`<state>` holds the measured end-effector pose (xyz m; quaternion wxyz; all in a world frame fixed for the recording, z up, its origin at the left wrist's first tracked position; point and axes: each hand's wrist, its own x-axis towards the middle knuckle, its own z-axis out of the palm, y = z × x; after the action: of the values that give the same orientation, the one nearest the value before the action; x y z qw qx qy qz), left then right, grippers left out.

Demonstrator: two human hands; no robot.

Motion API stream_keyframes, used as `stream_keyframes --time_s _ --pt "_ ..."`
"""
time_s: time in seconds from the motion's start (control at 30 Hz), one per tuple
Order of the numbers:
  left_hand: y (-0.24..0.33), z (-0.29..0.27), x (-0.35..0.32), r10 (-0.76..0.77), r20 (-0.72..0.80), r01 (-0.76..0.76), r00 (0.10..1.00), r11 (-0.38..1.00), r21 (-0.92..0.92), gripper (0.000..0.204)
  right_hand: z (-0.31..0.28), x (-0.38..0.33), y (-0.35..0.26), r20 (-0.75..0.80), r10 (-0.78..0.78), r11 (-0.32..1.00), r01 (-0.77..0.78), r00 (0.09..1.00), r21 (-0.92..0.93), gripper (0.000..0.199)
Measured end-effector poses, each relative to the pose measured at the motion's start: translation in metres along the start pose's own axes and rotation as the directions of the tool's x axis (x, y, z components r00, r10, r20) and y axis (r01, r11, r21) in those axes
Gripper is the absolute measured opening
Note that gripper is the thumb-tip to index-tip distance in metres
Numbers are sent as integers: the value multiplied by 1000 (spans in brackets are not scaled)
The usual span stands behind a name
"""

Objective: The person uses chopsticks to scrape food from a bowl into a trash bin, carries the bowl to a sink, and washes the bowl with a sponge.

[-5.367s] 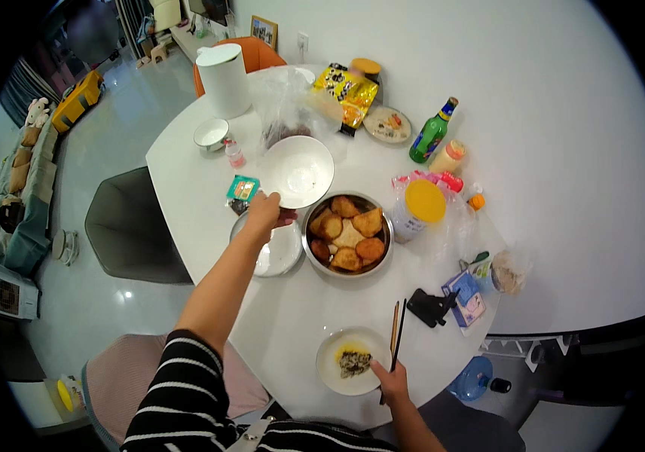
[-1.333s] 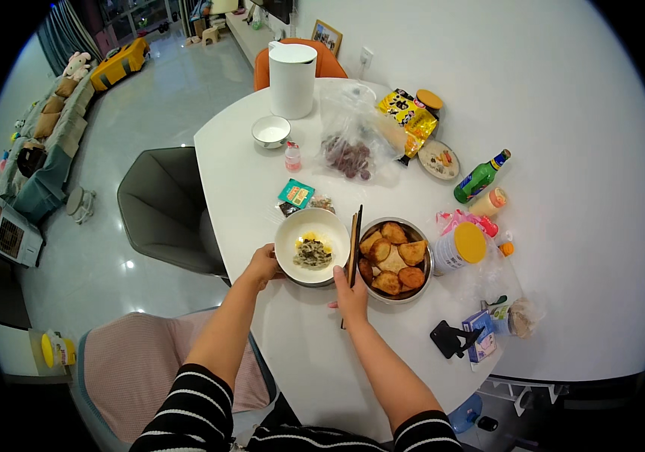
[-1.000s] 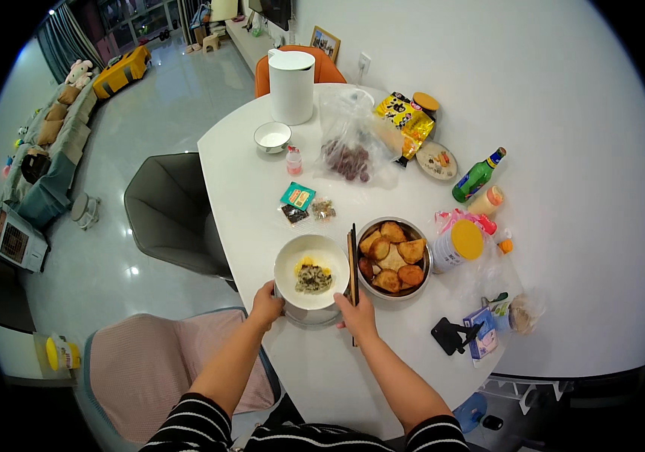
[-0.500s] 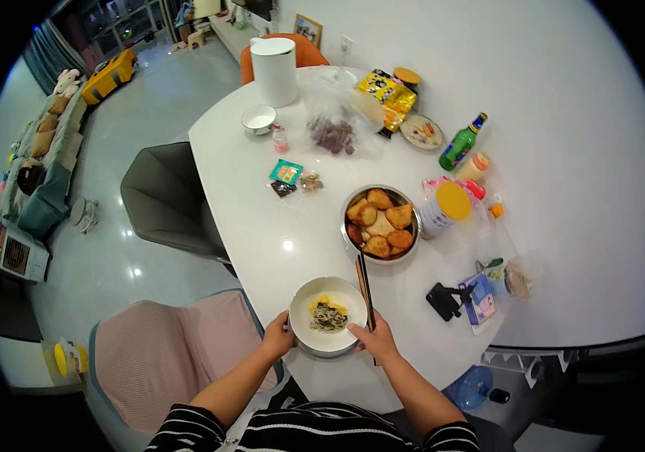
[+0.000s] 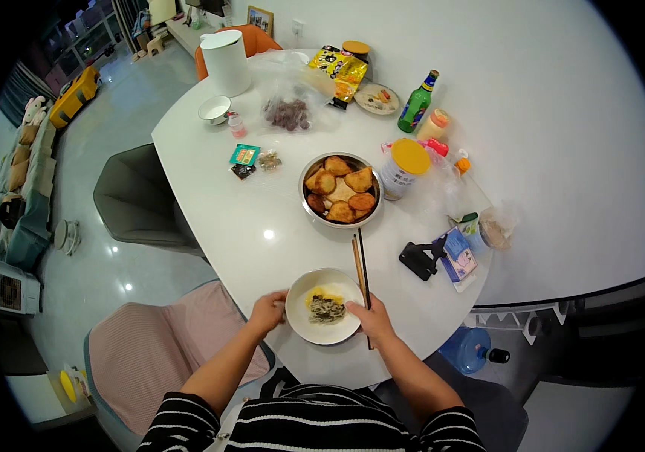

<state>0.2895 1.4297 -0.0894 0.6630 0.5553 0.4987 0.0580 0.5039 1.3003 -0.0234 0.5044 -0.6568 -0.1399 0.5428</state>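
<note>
A white bowl [image 5: 300,325] is at the near edge of the table, with yellow pieces and a dark-flecked pale food [image 5: 327,309] in it. My left hand [image 5: 268,313] is at the bowl's left side, its curled fingers against the outer wall and partly hidden. On the other side, my right hand [image 5: 375,319] grips the bowl with the thumb over the rim. A pair of chopsticks [image 5: 361,264] is held along the same hand, their tips pointing away from me. Just beyond lies a steel bowl [image 5: 341,224] of golden fried pieces [image 5: 359,179].
Right of the steel bowl stand a yellow-lidded can [image 5: 405,169], a green bottle [image 5: 416,104] and a black phone stand [image 5: 422,258]. Farther back are a white pitcher [image 5: 226,66], a small bowl [image 5: 215,109] and a bag of dark fruit [image 5: 287,114]. A pink chair [image 5: 149,346] adjoins the table's left.
My view has shifted, so the tabletop things sit farther left and higher. The bowl has tipped or turned slightly, showing less of its outer side. My left hand's grip looks looser.
</note>
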Motion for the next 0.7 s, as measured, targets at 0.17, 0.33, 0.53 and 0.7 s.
stream_keyframes --time_s 0.17,0.33,0.53,0.7 --pt "29 11 6 24 36 -5 999 888 -460 48 11 -27 12 -67 14 989 -24 998 -148 45" --pt "38 16 -1 -53 154 122 987 864 -488 58 -4 -31 28 -334 -145 986 109 932 -125 37" --pt "44 22 -6 -9 238 146 971 811 -567 58 -28 3 85 -492 -263 953 142 830 -269 28" --pt "42 22 -12 -120 283 274 951 749 -603 56 -6 5 81 -470 -272 962 253 840 -104 40"
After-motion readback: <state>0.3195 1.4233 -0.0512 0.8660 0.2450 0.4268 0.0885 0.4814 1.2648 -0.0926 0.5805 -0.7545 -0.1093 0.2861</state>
